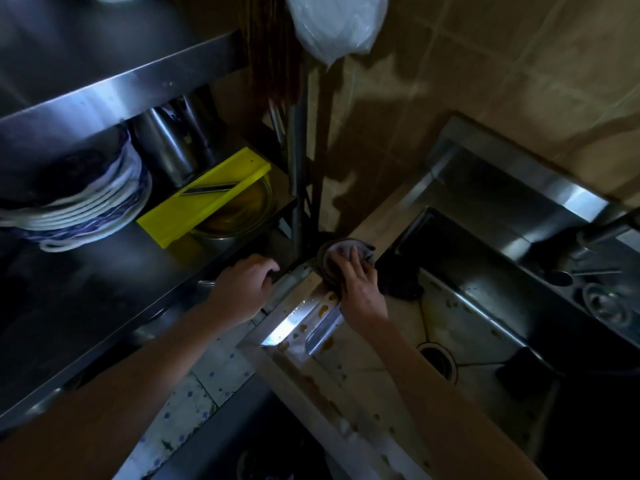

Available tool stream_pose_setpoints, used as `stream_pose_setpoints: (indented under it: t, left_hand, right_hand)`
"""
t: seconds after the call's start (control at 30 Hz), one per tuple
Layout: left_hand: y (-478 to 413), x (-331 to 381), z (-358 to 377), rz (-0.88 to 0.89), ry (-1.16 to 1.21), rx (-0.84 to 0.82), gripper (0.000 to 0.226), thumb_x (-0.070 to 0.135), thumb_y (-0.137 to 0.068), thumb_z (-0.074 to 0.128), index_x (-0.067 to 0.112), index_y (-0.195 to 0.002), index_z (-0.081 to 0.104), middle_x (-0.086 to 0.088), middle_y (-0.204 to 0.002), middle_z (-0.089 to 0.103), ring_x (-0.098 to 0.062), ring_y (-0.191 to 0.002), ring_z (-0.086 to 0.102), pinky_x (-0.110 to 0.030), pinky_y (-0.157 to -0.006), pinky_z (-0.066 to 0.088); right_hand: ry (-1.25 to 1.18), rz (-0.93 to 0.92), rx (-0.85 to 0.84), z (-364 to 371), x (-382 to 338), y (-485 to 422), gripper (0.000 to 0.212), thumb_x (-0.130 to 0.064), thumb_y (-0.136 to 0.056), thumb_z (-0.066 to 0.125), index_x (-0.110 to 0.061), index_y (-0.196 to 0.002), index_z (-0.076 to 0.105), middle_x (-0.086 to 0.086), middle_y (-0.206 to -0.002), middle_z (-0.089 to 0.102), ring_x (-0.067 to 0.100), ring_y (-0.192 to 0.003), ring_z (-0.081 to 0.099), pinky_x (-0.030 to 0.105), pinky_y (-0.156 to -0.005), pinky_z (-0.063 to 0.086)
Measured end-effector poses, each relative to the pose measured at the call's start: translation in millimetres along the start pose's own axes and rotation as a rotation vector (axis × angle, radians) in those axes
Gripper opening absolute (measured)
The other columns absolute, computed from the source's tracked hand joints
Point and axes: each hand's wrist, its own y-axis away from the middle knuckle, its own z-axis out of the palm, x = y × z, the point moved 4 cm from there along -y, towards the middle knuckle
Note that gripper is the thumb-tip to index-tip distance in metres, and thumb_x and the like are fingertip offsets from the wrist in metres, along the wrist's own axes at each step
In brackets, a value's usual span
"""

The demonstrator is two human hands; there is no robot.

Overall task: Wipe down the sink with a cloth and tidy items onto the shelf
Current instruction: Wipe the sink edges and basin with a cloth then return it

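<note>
Right hand: fingers spread, pressing grey cloth down | cloth: bunched on sink rim corner, 12 o'clock of that hand | left hand: at 9 o'clock, fingers curled over shelf edge | shelf: plates, yellow slicer at 11 o'clock

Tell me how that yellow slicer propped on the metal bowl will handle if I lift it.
The yellow slicer looks like rigid plastic, so probably stiff and fairly light. Its blade is exposed, so gripping mid-board seems risky. It lies tilted on the metal bowl, so a push may slide it off.
</note>
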Motion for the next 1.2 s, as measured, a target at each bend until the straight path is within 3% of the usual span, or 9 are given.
stream_pose_setpoints:
  t: [0.2, 0.53, 0.67, 0.77, 0.83, 0.93, 1.1, 1.2]
  left_hand:
    - [19, -16, -8, 0.003, 0.028, 0.023, 0.031, 0.014, -0.091, 0.046, 0.018, -0.12, 0.056, -0.005, -0.122, 0.058, -0.022, -0.108, 0.056, -0.035, -0.083, 0.044]
    - [46, -19, 1, 0.008, 0.029, -0.014, 0.028, 0.015, -0.093, 0.044, 0.018, -0.118, 0.056, -0.006, -0.122, 0.057, -0.024, -0.107, 0.056, -0.038, -0.086, 0.045]
    - [51, -24, 1, -0.005, 0.051, -0.021, 0.029, 0.015, -0.093, 0.044, 0.018, -0.119, 0.056, -0.006, -0.122, 0.057, -0.024, -0.106, 0.056, -0.039, -0.086, 0.046]
    - [52, -30, -1, -0.027, 0.073, -0.012, 0.029, 0.016, -0.092, 0.045, 0.018, -0.119, 0.056, -0.006, -0.122, 0.057, -0.024, -0.105, 0.057, -0.037, -0.084, 0.044]
    - [52, -33, -2, -0.04, 0.078, -0.007, 0.028, 0.017, -0.093, 0.045, 0.018, -0.119, 0.056, -0.006, -0.122, 0.056, -0.023, -0.105, 0.057, -0.036, -0.084, 0.045]
    - [53, -37, -2, -0.06, 0.078, -0.014, 0.029, 0.018, -0.094, 0.045, 0.018, -0.121, 0.055, -0.006, -0.124, 0.055, -0.022, -0.105, 0.058, -0.036, -0.085, 0.045]
    - [60, -46, -1, -0.075, 0.053, -0.001, 0.03, 0.018, -0.094, 0.046, 0.017, -0.124, 0.053, -0.007, -0.124, 0.055, -0.023, -0.107, 0.056, -0.031, -0.083, 0.042]
    - [66, -52, -1, -0.092, 0.055, 0.013, 0.03, 0.017, -0.094, 0.044, 0.017, -0.123, 0.053, -0.007, -0.124, 0.055, -0.023, -0.109, 0.055, -0.032, -0.083, 0.04]
  right_hand:
    - [0.118, 0.029, -0.041, 2, -10, 0, 0.076, -0.008, -0.089, 0.049, -0.051, -0.143, 0.016, -0.013, -0.16, -0.002, 0.032, -0.146, 0.003, 0.053, -0.095, 0.048]
    - [0.158, -0.158, -0.076, 33, -43, 52, 0.069, -0.005, -0.089, 0.044, -0.045, -0.143, 0.03, -0.009, -0.16, 0.009, 0.023, -0.144, 0.012, 0.044, -0.098, 0.048]
    - [0.167, -0.203, -0.126, 42, -40, 55, 0.067, -0.007, -0.092, 0.045, -0.041, -0.146, 0.026, -0.007, -0.161, 0.004, 0.025, -0.148, 0.001, 0.044, -0.112, 0.035]
    - [0.198, -0.194, -0.166, 39, -33, 42, 0.069, -0.017, -0.09, 0.052, -0.033, -0.149, 0.021, -0.001, -0.161, -0.003, 0.028, -0.148, -0.01, 0.041, -0.122, 0.008]
    - [0.221, -0.17, -0.16, 31, -29, 29, 0.069, -0.024, -0.09, 0.053, -0.029, -0.15, 0.02, 0.004, -0.161, -0.006, 0.031, -0.147, -0.012, 0.044, -0.121, -0.002]
    - [0.11, -0.091, -0.091, 13, -23, 10, 0.06, -0.011, -0.094, 0.046, -0.027, -0.148, 0.027, 0.005, -0.161, -0.001, 0.033, -0.147, -0.01, 0.047, -0.121, 0.001]
    - [-0.061, 0.05, -0.045, -1, -17, -11, 0.064, 0.007, -0.093, 0.031, -0.032, -0.145, 0.035, 0.0, -0.161, 0.004, 0.031, -0.147, -0.01, 0.047, -0.121, 0.001]
    - [0.003, -0.003, -0.086, 6, -20, -4, 0.066, 0.008, -0.092, 0.033, -0.032, -0.145, 0.035, 0.0, -0.161, 0.004, 0.03, -0.147, -0.011, 0.053, -0.12, 0.003]
